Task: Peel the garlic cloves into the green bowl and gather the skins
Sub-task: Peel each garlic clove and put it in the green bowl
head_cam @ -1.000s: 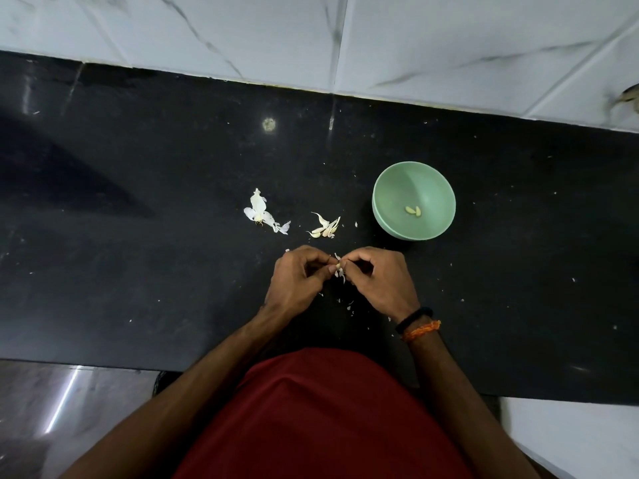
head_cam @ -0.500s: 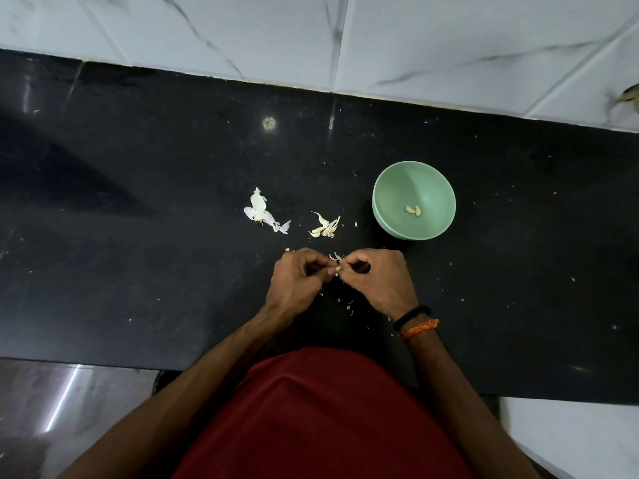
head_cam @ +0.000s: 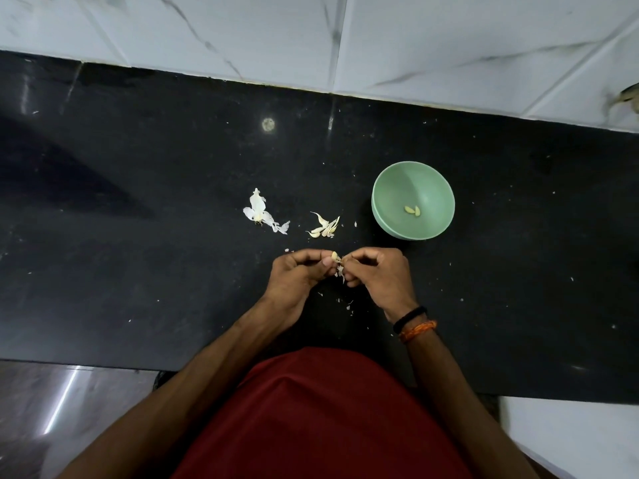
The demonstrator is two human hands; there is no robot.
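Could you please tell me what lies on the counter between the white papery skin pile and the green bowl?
In the head view, a small cluster of garlic pieces lies on the black counter between them.

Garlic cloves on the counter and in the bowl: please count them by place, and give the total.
In the green bowl: 2 peeled cloves
In the hands: 1 clove, between left hand and right hand
Loose cluster on the counter: count unclear
Total certain: 3

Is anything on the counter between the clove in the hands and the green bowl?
Nothing visible. The garlic clove is pinched between both hands, and only bare black counter separates it from the green bowl.
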